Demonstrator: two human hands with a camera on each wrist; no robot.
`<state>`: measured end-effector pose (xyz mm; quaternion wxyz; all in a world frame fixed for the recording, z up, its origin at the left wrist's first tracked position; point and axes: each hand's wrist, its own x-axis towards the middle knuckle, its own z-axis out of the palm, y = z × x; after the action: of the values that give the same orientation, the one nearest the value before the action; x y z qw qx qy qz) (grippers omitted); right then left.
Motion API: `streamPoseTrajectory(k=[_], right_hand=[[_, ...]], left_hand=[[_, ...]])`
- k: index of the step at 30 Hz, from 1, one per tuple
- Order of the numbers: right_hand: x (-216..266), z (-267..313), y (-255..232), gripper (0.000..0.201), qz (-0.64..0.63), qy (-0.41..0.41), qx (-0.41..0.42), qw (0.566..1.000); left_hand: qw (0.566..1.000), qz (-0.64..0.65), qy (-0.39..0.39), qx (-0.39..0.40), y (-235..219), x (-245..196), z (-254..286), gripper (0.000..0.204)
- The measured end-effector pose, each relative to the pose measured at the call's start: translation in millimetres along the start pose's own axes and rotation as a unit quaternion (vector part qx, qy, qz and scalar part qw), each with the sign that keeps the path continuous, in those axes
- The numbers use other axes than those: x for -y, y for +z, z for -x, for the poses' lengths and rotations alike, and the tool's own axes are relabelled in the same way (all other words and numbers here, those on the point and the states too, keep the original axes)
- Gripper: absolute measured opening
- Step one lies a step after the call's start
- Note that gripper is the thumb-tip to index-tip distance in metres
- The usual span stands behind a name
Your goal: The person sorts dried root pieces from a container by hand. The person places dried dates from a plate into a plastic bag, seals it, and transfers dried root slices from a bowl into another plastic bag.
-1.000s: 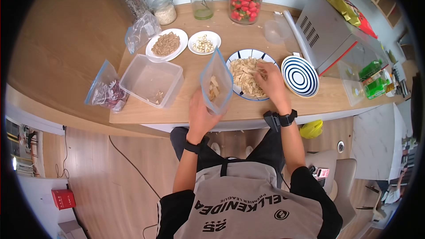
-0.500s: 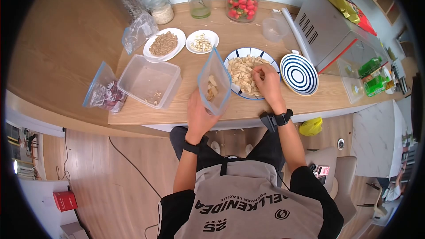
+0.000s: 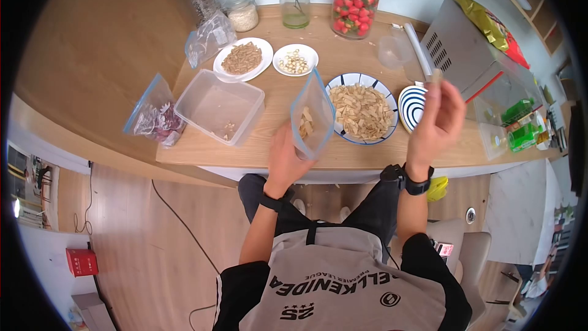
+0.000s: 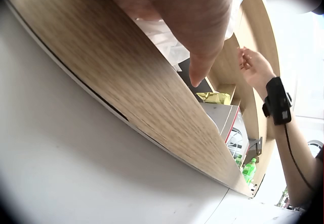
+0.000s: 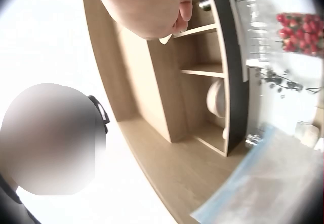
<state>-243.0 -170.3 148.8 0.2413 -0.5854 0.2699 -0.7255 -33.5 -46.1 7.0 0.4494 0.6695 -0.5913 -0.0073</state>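
The left hand (image 3: 287, 158) grips the lower part of an upright clear zip bag (image 3: 313, 124) with a blue rim; its mouth gapes and a few pale dried pieces lie inside. Raised above the striped plate (image 3: 411, 108), the right hand (image 3: 436, 124) pinches a small pale piece (image 3: 437, 77) between thumb and fingers. Between the bag and that plate is a blue-and-white dish (image 3: 388, 132) heaped with pale dried slices (image 3: 362, 109). In the left wrist view the left hand (image 4: 187, 16) is near the table edge, and the raised right hand (image 4: 255, 68) shows beyond.
Left of the bag stand a plastic tub (image 3: 214, 105) with a few crumbs and a bag of dark red pieces (image 3: 160, 124). Behind are plates of brown pieces (image 3: 242, 58) and whitish pieces (image 3: 294, 61), a glass vase (image 3: 295, 9), a strawberry jar (image 3: 357, 6) and a grey appliance (image 3: 450, 40).
The right hand has lifted from the dish of slices and moved right and up, carrying a piece. The left hand still holds the bag. The head view has shifted slightly.
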Motion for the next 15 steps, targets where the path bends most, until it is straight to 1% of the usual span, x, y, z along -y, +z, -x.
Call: streamPoseTrajectory(k=[1,2,4,5,6,7,8,9,11,12,13,15], right_hand=[[11,-2,0,0.023,-0.015,-0.046,-0.051,0.998],[17,2,0,0.023,-0.012,-0.046,-0.054,0.997],[26,8,1,0.024,-0.063,-0.044,0.072,0.994],[28,8,3,0.024,-0.062,-0.044,0.071,0.995],[29,7,6,0.024,-0.01,-0.058,0.165,0.985],[29,6,8,0.025,0.042,-0.071,0.257,0.963],[19,8,7,0.025,0.024,-0.028,0.232,0.972],[2,9,3,0.025,0.024,-0.027,0.235,0.971],[-35,10,-5,0.024,0.073,0.064,0.213,0.972],[-50,12,-5,0.024,0.116,0.073,0.227,0.964],[-65,15,-7,0.024,0.118,0.072,0.225,0.964],[-96,26,-12,0.023,0.231,0.069,0.328,0.913]], left_hand=[[1.0,-0.011,0.012,-0.016,0,-1,-1,0.079],[1.0,-0.01,0.014,-0.014,1,-1,-2,0.079],[1.0,-0.001,0.025,-0.01,2,0,-2,0.077],[1.0,0.0,0.026,-0.009,3,0,-3,0.077],[1.0,-0.002,0.027,-0.009,2,0,-3,0.075],[1.0,-0.006,0.026,-0.009,1,0,-3,0.074],[1.0,-0.006,0.024,-0.009,-1,-1,-2,0.074],[1.0,-0.015,0.022,-0.017,-2,-4,-2,0.072],[0.999,-0.022,0.019,-0.025,-1,-4,0,0.07],[0.999,-0.02,0.018,-0.021,1,-1,1,0.07],[1.0,-0.016,0.017,-0.017,2,1,0,0.069],[0.999,-0.01,0.028,-0.017,4,3,-1,0.069]])
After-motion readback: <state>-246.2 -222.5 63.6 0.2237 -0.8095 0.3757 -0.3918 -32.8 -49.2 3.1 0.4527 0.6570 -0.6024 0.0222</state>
